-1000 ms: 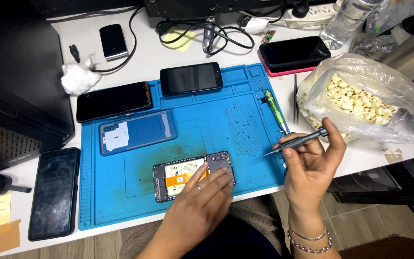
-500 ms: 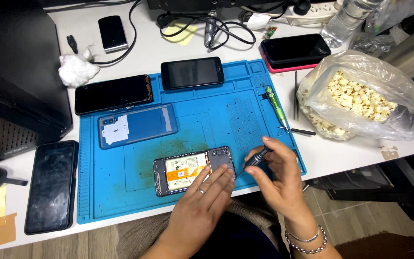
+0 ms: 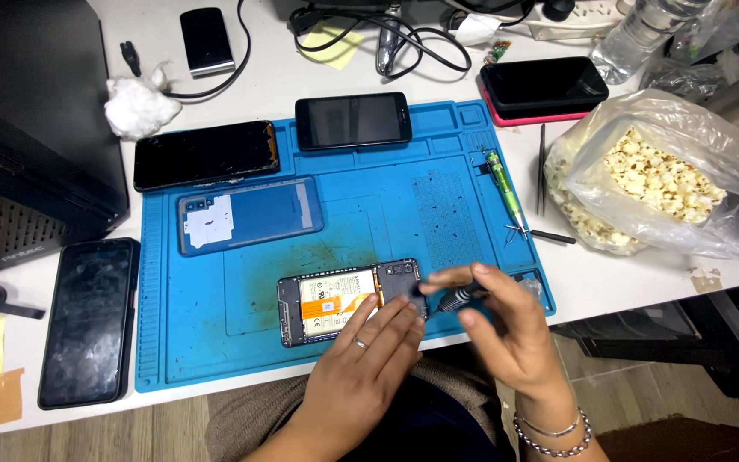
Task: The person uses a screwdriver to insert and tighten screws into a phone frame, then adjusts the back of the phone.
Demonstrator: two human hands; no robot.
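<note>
Yellow-labelled opened phone (image 3: pixel 348 299) under flat left hand (image 3: pixel 361 364), right hand (image 3: pixel 506 329) pinching screwdriver (image 3: pixel 455 297), popcorn bag (image 3: pixel 660 180) right.

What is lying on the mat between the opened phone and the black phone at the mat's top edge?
In the head view, only bare blue mat lies between the opened phone and the black phone; the removed back cover sits off to the left.

Blue mat (image 3: pixel 215 342), yellow-and-orange insides of opened phone (image 3: pixel 344 298), green screwdriver (image 3: pixel 504 188), pink-edged black phone (image 3: pixel 545 90).
</note>
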